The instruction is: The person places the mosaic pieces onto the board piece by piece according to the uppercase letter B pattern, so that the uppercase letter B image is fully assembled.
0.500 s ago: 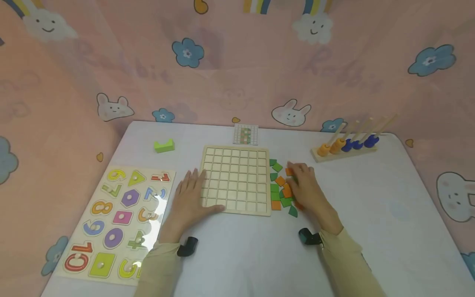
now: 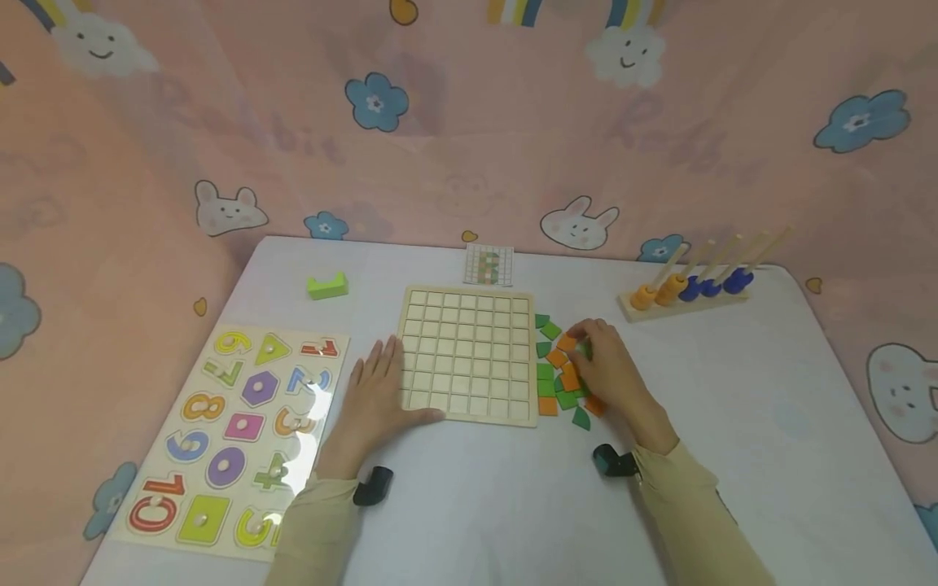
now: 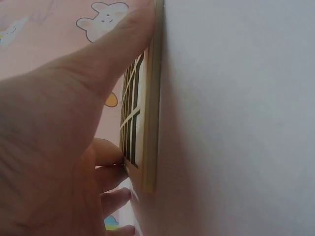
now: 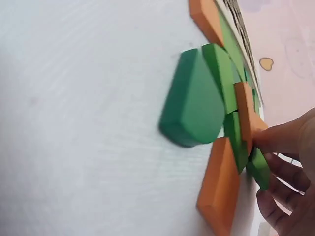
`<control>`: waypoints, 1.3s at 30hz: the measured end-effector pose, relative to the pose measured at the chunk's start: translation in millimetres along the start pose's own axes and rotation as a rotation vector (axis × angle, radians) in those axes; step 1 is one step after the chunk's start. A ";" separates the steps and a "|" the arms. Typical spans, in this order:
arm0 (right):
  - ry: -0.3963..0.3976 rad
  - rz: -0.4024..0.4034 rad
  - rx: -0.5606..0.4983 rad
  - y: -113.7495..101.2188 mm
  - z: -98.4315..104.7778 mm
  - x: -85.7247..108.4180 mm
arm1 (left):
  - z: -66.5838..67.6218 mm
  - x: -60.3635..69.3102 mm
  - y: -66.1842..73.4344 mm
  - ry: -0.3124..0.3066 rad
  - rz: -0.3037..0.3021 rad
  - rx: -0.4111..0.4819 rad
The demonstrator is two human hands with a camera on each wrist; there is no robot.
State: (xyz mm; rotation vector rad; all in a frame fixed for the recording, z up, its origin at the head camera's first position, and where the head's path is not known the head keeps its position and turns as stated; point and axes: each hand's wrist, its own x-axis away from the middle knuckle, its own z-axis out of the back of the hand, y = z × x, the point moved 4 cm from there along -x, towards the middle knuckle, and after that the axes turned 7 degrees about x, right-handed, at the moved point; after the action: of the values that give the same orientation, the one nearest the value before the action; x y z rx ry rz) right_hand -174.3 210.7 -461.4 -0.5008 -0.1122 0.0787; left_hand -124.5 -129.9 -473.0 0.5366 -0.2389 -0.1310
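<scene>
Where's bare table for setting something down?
Bare: white tabletop right of the right hand, nearer than the peg abacus, and between the sleeves, nearer than the grid board. Crowded: the board's right edge, with green and orange tiles; the left, with the number puzzle.

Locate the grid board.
Head view: the grid board lies on the table, between the left hand at its left edge and coloured tiles on its right.

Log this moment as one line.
left hand: rests at near-left corner of grid board | right hand: pinches green tile | loose tiles: green and orange, right of grid board | printed card: beyond grid board
</scene>
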 end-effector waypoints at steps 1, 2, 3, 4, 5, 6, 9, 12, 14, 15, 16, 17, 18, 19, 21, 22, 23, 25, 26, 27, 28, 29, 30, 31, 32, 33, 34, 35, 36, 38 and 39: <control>-0.004 0.006 0.000 -1.3 0.0 -0.3 | 0.2 0.4 0.2 -0.001 0.003 0.002; -0.005 0.008 0.000 -2.4 0.0 -0.7 | 0.4 0.9 0.3 -0.003 0.006 0.003; -0.002 0.011 0.003 -3.2 0.1 -1.3 | 0.5 1.1 0.2 -0.004 0.008 0.006; 0.008 0.017 0.008 -4.4 0.5 -2.1 | 0.5 1.3 0.0 -0.004 0.009 0.005; 0.016 0.021 0.009 -5.5 1.2 -2.9 | 0.5 1.3 -0.1 -0.004 0.011 0.004; 0.031 0.024 0.015 -6.1 2.0 -3.9 | 0.4 1.2 -0.1 -0.004 0.012 0.004; 0.079 0.031 0.017 -7.3 5.1 -8.1 | -0.2 0.3 0.7 -0.001 0.014 0.001; 0.101 0.019 -0.020 -11.7 6.1 -12.5 | -0.9 -1.7 1.5 -0.004 0.018 -0.007; 0.098 0.016 -0.067 -18.2 4.7 -14.9 | -1.0 -2.3 0.9 -0.002 0.021 -0.011; 0.098 0.024 -0.088 -22.3 3.0 -16.4 | -1.0 -2.4 0.5 -0.005 0.025 -0.012; 0.095 0.035 -0.113 -26.9 1.0 -17.8 | -0.9 -2.3 0.3 -0.005 0.026 -0.010; 0.088 0.042 -0.137 -31.3 -1.2 -19.2 | -0.6 -2.1 0.0 -0.004 0.028 -0.008; 0.084 0.056 -0.160 -35.6 -3.8 -20.8 | -0.2 -1.8 0.0 -0.003 0.029 -0.006; 0.086 0.070 -0.180 -39.3 -6.7 -22.8 | 0.1 -1.5 0.2 -0.002 0.028 -0.005; 0.079 0.096 -0.216 -46.9 -12.9 -27.0 | 0.3 -0.8 0.9 -0.003 0.027 -0.005; 0.071 0.103 -0.235 -51.0 -15.9 -28.8 | 0.5 -0.3 1.4 -0.001 0.026 -0.007; 0.064 0.115 -0.253 -55.4 -18.7 -30.8 | 0.6 0.3 1.7 0.003 0.024 -0.008; 0.050 0.139 -0.287 -63.9 -24.1 -34.2 | 0.4 1.3 3.0 0.009 0.023 -0.011; 0.045 0.154 -0.297 -67.8 -26.5 -35.5 | 0.2 1.8 3.7 0.009 0.023 -0.010; 0.041 0.165 -0.309 -71.9 -28.6 -36.6 | -0.1 2.4 4.3 0.011 0.024 -0.009; 0.038 0.171 -0.316 -75.0 -30.8 -37.8 | -0.4 3.1 4.9 0.011 0.024 -0.005; 0.037 0.176 -0.322 -78.0 -32.8 -38.9 | -0.8 3.5 5.3 0.011 0.025 -0.001; 0.036 0.169 -0.326 -80.5 -34.8 -39.7 | -1.4 3.8 5.5 0.010 0.026 0.002; 0.037 0.164 -0.329 -83.1 -36.1 -40.5 | -1.7 4.2 5.9 0.009 0.026 0.004; 0.036 0.162 -0.333 -85.5 -37.4 -41.5 | -2.2 4.5 6.0 0.007 0.027 0.001; 0.032 0.161 -0.333 -87.9 -38.6 -42.6 | -2.5 4.6 5.8 0.006 0.028 -0.002; 0.031 0.159 -0.329 -90.5 -39.7 -43.6 | -2.6 4.7 5.9 0.008 0.027 -0.004; 0.025 0.158 -0.334 -93.3 -40.6 -44.8 | -2.6 4.6 5.8 0.011 0.027 -0.009; 0.021 0.158 -0.335 -96.0 -41.6 -46.2 | -2.5 4.5 5.8 0.013 0.027 -0.012; 0.010 0.168 -0.334 -101.4 -44.3 -49.4 | -2.1 4.2 5.7 0.015 0.029 -0.017; 0.006 0.172 -0.331 -104.0 -45.6 -50.8 | -1.8 4.1 5.9 0.015 0.030 -0.016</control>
State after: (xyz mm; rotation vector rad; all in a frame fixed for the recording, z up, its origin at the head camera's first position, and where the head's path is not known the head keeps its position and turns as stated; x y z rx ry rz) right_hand -213.9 92.9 -455.3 -0.8414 -0.0757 0.2293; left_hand -119.8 -124.7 -470.7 0.5177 -0.2306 -0.0997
